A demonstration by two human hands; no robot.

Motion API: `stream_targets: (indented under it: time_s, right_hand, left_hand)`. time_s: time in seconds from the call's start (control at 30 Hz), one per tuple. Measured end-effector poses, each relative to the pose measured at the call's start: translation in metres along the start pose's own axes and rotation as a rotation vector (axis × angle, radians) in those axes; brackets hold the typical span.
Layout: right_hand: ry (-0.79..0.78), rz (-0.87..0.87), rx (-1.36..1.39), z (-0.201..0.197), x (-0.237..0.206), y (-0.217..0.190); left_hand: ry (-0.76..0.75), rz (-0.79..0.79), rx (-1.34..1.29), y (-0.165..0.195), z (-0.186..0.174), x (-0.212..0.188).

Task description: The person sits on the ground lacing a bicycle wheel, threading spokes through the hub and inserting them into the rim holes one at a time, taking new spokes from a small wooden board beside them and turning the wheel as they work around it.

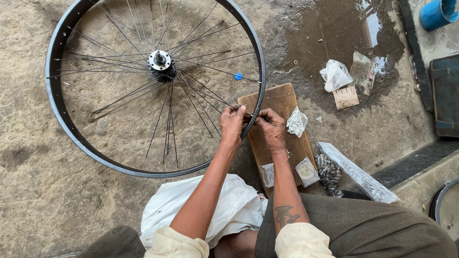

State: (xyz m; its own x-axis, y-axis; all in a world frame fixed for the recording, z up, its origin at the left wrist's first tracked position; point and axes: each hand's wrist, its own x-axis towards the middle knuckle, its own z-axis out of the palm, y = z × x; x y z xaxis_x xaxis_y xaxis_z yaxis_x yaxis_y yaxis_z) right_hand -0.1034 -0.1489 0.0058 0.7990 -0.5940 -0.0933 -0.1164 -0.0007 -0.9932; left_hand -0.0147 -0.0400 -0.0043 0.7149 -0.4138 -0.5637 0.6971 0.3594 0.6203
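- Head view: bicycle wheel (67,119) lies flat on the sandy ground, hub (159,61) at 11 o'clock from the hands.
- Left hand (233,123) pinches a spoke (210,92) at the rim's 4 o'clock edge.
- Right hand (271,128), fingers closed, touches the rim over a wooden board (279,98).

Black rim (56,102) w/ silver spokes (125,95) and hub (159,60) is seen at 10 o'clock; brown wood board (279,102) at centre. Blue cap (238,76), checked grey cloth (329,173) at 4, blue pipe (437,13) at 1, white bag (229,205) at 6.
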Motion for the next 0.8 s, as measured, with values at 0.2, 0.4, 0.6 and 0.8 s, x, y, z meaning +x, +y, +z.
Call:
stream_targets:
  time_s: [0.2,0.4,0.6,0.8]
  right_hand:
    - [-0.016,-0.028,-0.007,0.0026,-0.0015,-0.0021]
    - [-0.022,0.002,-0.014,0.0007,-0.0023,-0.0021]
    - [-0.03,-0.007,-0.001,0.0012,-0.0017,-0.002]
    - [-0.025,0.013,-0.01,0.0017,-0.0028,-0.0088]
  left_hand:
    - [-0.004,0.011,0.084,-0.0032,-0.002,0.0036]
    - [0.002,0.032,0.09,-0.005,-0.0008,0.0054]
    - [-0.009,0.055,0.046,-0.0063,-0.0031,0.0031]
    - [0.009,0.03,0.097,-0.0063,-0.0036,0.0011]
